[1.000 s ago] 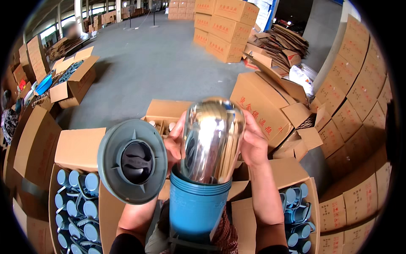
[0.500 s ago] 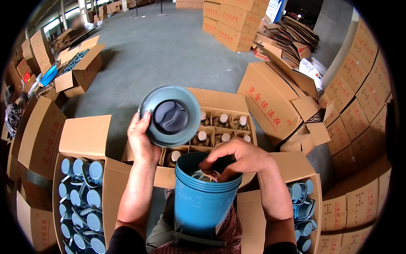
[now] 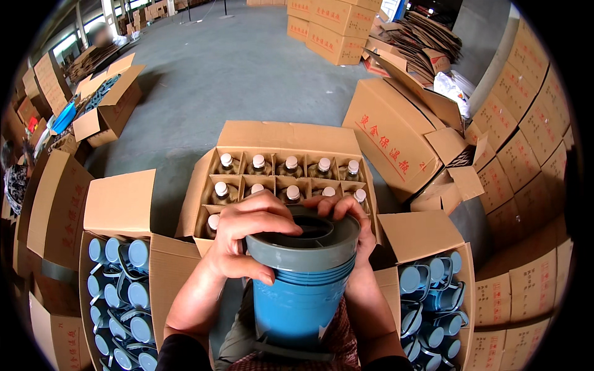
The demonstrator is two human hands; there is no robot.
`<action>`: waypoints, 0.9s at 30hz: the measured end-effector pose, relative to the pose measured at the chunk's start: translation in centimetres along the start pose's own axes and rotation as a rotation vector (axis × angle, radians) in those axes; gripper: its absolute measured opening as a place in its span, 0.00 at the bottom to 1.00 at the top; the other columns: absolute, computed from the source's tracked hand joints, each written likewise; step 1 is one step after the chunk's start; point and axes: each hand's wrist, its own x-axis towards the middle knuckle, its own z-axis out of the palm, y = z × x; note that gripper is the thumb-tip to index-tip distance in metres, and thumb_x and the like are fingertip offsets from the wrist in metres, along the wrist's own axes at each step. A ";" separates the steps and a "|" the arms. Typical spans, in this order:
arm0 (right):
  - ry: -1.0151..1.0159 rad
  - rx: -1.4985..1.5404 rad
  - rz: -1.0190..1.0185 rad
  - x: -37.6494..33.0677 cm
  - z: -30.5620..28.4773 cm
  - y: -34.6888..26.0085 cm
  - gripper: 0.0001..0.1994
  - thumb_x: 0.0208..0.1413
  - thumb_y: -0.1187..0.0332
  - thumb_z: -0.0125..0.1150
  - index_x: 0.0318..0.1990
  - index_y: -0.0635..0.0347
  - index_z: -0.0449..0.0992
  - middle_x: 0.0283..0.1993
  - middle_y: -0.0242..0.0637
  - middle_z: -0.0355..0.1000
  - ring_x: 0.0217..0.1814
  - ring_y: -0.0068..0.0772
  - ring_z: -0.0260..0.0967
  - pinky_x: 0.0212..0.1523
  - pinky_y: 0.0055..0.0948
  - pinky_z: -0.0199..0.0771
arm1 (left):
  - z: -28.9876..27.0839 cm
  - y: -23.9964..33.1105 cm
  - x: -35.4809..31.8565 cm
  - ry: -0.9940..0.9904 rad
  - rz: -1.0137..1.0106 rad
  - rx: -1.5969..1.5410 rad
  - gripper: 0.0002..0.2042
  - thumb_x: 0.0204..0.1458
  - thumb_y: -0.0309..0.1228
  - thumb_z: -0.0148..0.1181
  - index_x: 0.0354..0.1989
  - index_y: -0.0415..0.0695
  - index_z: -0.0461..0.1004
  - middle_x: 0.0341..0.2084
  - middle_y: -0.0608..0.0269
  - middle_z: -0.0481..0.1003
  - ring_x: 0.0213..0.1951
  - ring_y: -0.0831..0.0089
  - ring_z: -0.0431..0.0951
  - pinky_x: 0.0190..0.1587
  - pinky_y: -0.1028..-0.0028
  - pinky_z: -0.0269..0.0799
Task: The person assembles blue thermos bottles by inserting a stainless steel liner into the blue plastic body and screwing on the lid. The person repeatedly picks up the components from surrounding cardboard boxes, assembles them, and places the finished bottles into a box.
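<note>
A blue plastic cylinder (image 3: 300,306), seemingly a thermos shell, stands upright in front of my body. On its top rim sits a grey-blue round base piece (image 3: 309,256) with a dark round recess in its middle. My left hand (image 3: 247,232) is closed around the near left side of this base, thumb at the front, fingers over the top. At the far right side, my right hand (image 3: 359,229) grips the same rim with bent fingers. Whether the base is fully seated cannot be made out.
Just beyond is an open carton (image 3: 291,136) of capped bottles (image 3: 291,164) in cardboard dividers. Open cartons of blue thermoses with handles flank me, left (image 3: 117,284) and right (image 3: 433,278). A large carton (image 3: 396,139) lies at the right; stacked boxes (image 3: 513,136) line that side.
My left hand has brought the base from the left onto the cylinder's top. My right hand has come out of the cylinder and now grips the base's rim.
</note>
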 end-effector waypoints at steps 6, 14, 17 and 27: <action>0.097 -0.070 -0.165 -0.9 -0.1 0.8 0.25 0.52 0.44 0.51 0.29 0.62 0.65 0.32 0.41 0.64 0.44 0.42 0.64 0.57 0.47 0.57 | 0.5 -0.4 0.6 -0.052 -0.024 -0.170 0.32 0.33 0.53 0.64 0.37 0.33 0.77 0.32 0.50 0.75 0.33 0.63 0.73 0.36 0.70 0.67; -0.011 -0.243 -0.272 -0.9 0.6 -0.9 0.24 0.51 0.46 0.54 0.28 0.63 0.67 0.29 0.40 0.66 0.37 0.40 0.66 0.54 0.46 0.61 | 0.9 0.1 -1.0 0.022 0.071 -0.075 0.31 0.38 0.55 0.62 0.35 0.33 0.77 0.31 0.50 0.76 0.33 0.59 0.75 0.39 0.66 0.70; -0.035 -0.332 -0.259 -0.8 -0.1 -1.3 0.24 0.50 0.46 0.56 0.28 0.63 0.69 0.28 0.39 0.68 0.35 0.39 0.67 0.51 0.42 0.63 | -0.1 0.2 -1.5 -0.024 0.034 -0.005 0.35 0.34 0.58 0.63 0.39 0.34 0.75 0.32 0.51 0.76 0.34 0.53 0.77 0.38 0.65 0.71; -0.256 -1.143 -0.262 0.4 7.2 -8.1 0.12 0.37 0.64 0.70 0.24 0.58 0.72 0.25 0.34 0.69 0.25 0.31 0.65 0.25 0.27 0.64 | 1.1 2.5 0.0 -0.008 0.012 0.172 0.15 0.45 0.39 0.60 0.28 0.35 0.75 0.30 0.53 0.74 0.28 0.60 0.75 0.31 0.69 0.72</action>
